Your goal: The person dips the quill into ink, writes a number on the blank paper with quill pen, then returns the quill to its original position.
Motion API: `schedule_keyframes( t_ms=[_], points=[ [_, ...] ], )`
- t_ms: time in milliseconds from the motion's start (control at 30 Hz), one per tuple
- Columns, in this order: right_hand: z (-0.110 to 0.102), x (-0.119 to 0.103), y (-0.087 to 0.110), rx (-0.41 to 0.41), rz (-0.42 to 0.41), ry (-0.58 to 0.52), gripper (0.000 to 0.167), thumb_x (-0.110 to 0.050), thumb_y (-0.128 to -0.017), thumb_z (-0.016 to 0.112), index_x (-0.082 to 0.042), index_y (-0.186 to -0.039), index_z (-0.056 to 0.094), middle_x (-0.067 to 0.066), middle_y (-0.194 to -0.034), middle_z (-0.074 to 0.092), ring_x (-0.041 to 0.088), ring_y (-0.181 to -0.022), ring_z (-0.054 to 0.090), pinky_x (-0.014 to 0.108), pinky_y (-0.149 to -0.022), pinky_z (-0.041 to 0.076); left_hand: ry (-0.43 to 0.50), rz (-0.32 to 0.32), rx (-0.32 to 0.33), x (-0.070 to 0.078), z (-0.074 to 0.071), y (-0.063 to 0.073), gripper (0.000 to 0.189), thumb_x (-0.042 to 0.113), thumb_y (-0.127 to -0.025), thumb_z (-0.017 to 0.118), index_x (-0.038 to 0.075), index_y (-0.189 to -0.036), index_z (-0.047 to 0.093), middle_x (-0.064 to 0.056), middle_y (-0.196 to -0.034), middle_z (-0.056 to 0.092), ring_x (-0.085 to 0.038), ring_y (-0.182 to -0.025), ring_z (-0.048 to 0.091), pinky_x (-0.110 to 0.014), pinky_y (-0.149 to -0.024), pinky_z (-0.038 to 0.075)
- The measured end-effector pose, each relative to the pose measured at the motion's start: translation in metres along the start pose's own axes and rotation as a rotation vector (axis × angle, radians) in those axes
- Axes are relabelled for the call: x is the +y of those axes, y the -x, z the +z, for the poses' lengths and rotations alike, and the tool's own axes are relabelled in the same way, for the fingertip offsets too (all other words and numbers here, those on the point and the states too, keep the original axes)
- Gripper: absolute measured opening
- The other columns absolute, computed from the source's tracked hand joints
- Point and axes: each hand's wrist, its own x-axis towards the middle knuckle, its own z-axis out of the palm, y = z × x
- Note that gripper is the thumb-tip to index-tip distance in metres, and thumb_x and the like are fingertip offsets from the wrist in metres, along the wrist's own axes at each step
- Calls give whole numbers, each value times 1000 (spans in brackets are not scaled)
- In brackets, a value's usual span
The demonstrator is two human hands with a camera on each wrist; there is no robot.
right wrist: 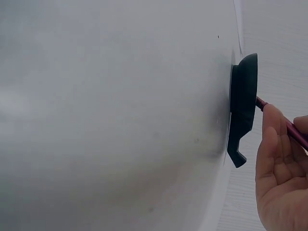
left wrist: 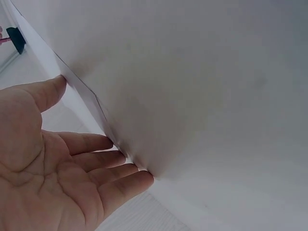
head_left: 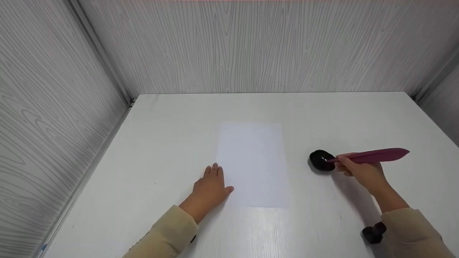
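Note:
A white sheet of paper (head_left: 254, 165) lies on the white table. My left hand (head_left: 211, 188) rests along its lower left edge, fingers straight. In the left wrist view, the left hand's (left wrist: 67, 168) fingertips and thumb tip touch down at the paper's edge. My right hand (head_left: 362, 175) pinches a dark red quill pen (head_left: 380, 155) between thumb and fingers. Its feather end points right, and its tip is over or in a small black dish (head_left: 320, 160) right of the paper. In the right wrist view, the dish (right wrist: 244, 96) hides the pen's tip.
Beside the right sleeve is a small black object (head_left: 374, 233) whose kind is unclear. Grey wood-grain panels stand behind the table (head_left: 172, 122) and along its left and right sides.

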Motion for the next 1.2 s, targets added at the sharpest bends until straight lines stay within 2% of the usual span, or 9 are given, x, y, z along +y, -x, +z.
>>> schedule_keyframes(
  t_ms=[567, 700, 833, 933, 1000, 1133, 1200],
  points=[
    [-1, 0, 0, -32, 14, 35, 59, -42, -92, 61, 9, -122, 57, -2, -92, 72, 5, -83, 68, 22, -73, 53, -23, 3, 24, 4, 3, -3, 76, 43, -95, 55, -7, -145, 29, -21, -152, 26, -35, -139, 23, -49, -99, 39],
    [-2, -1, -1, -43, 49, 94, 62, -48, -92, 59, 5, -123, 59, -3, -94, 72, 4, -85, 67, 20, -77, 51, -27, -8, 11, 5, 1, -1, 76, 44, -95, 55, -6, -146, 29, -20, -152, 25, -34, -140, 22, -49, -98, 39],
    [-3, -2, -2, -80, 92, 166, 66, -55, -91, 54, 1, -125, 60, -4, -98, 72, 2, -87, 67, 34, -95, 44, -22, -16, 0, 6, 0, 0, 75, 43, -95, 55, -6, -145, 29, -20, -152, 25, -34, -140, 21, -49, -98, 39],
    [-3, -3, -2, -95, 103, 169, 68, -56, -91, 53, 1, -128, 57, -5, -99, 71, 2, -87, 66, 46, -100, 37, -18, -21, 3, 7, 0, 1, 75, 43, -95, 56, -6, -145, 30, -20, -152, 25, -35, -140, 22, -49, -99, 39],
    [-3, -3, -1, -89, 99, 159, 68, -55, -91, 54, 2, -128, 56, -5, -99, 71, 2, -87, 67, 41, -98, 41, -16, -25, 2, 7, 0, 1, 75, 43, -95, 55, -6, -146, 29, -20, -153, 25, -34, -140, 21, -49, -100, 38],
    [-2, -3, -1, -73, 79, 139, 65, -52, -92, 56, 3, -127, 56, -4, -98, 71, 3, -86, 67, 20, -83, 47, -15, -21, 5, 8, 0, 2, 75, 43, -95, 55, -6, -146, 29, -20, -153, 24, -34, -140, 21, -49, -100, 38],
    [-2, -3, -1, -68, 68, 121, 64, -50, -92, 57, 4, -126, 56, -3, -99, 72, 3, -86, 67, 16, -77, 49, -15, -16, 12, 9, 1, 2, 75, 43, -95, 56, -6, -145, 30, -20, -152, 25, -35, -140, 22, -49, -100, 38]
  ],
)
